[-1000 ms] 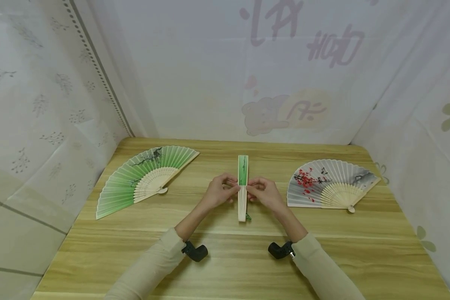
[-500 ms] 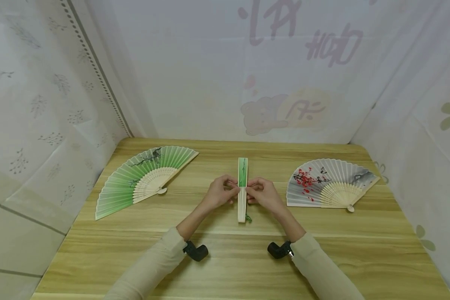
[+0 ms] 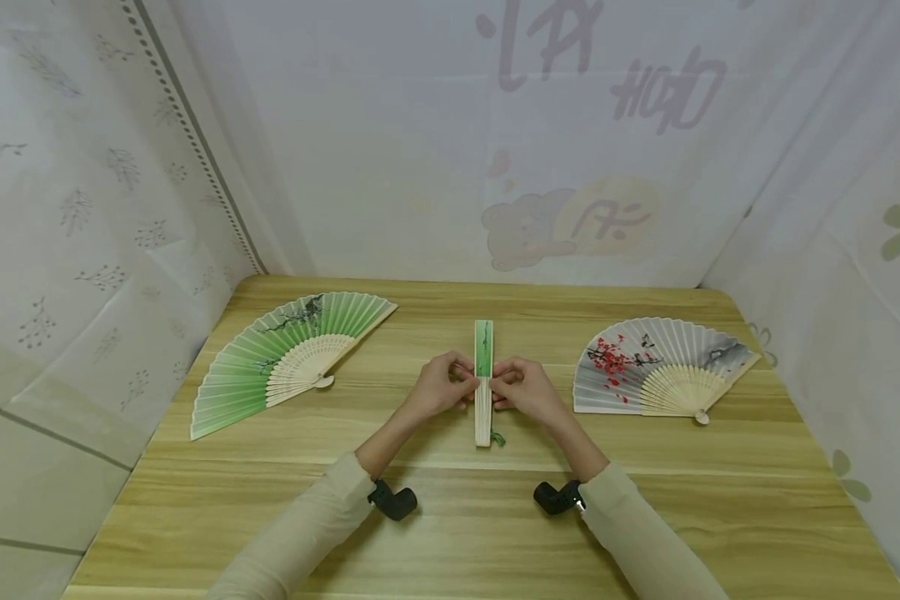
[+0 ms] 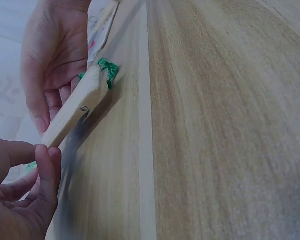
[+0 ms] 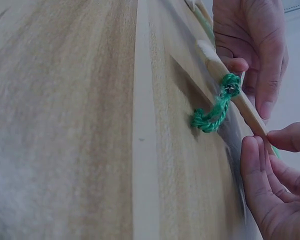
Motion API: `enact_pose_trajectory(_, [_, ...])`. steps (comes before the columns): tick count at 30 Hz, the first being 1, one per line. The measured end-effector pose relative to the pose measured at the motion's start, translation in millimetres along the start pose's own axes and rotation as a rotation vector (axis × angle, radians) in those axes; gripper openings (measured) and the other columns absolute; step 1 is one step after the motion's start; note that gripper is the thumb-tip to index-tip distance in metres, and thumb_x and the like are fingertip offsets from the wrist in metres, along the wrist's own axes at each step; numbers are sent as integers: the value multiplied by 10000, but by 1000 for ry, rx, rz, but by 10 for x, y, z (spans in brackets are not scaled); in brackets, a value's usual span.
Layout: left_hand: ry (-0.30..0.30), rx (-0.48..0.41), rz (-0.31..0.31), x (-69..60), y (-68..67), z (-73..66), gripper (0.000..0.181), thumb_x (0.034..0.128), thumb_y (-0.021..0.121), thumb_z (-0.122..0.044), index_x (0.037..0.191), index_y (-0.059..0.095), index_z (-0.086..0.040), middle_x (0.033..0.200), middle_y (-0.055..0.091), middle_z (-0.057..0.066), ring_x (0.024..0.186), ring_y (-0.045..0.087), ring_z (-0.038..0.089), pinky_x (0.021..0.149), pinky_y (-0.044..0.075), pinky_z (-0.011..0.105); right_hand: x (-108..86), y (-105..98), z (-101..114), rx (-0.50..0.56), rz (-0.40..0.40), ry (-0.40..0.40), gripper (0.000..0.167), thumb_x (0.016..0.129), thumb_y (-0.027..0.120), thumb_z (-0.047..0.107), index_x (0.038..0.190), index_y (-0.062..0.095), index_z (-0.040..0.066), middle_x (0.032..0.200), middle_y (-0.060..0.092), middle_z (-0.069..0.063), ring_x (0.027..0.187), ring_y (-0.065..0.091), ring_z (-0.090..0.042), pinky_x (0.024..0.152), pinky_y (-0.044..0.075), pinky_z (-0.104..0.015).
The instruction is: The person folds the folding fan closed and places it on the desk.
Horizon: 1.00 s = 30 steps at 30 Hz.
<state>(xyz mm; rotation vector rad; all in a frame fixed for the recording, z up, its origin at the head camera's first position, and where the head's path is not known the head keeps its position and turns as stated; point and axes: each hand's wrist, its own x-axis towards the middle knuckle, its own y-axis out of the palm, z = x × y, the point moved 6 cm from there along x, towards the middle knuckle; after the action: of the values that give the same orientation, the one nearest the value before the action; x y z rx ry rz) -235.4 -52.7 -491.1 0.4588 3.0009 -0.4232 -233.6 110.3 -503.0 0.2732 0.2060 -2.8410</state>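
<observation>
A folded green hand fan (image 3: 483, 383) stands lengthwise between my two hands at the middle of the table, its green leaf end away from me and its pale ribs toward me. My left hand (image 3: 438, 385) pinches its left side between thumb and fingers. From the other side my right hand (image 3: 527, 388) pinches it at about the same height. In the right wrist view a green cord loop (image 5: 212, 117) hangs from the fan's pivot end. The left wrist view shows the metal pivot (image 4: 84, 108) and a gap with shadow between the fan's end and the tabletop.
On the left of the wooden table (image 3: 450, 533) lies a spread green fan (image 3: 232, 387). A spread grey fan with red blossoms (image 3: 663, 367) lies on the right. Printed cloth (image 3: 390, 167) hangs behind the table and along both sides.
Both hands have drawn the folded fan slightly toward me, staying on either side of it. The two spread fans have not moved.
</observation>
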Motion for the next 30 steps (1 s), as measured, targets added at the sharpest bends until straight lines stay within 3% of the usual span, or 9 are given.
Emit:
enact_pose_trajectory(11, [16,25,15,-4,4,20,201,942,698,41,1113,609,99,885,699,153,705,709,274,569,593,353,7,30,-15,-42,4,8,207,939,662,-86,1133,597,-119,932,664,-196,765,681,-234,680,608,-345])
enact_pose_trajectory(30, [-23,103,23,-11,15,33,210,936,712,10,1103,618,96,839,687,112,645,704,228,540,588,328,13,42,15,-183,58,-12,251,913,692,-77,1142,619,-149,921,659,-170,729,697,-215,683,605,-341])
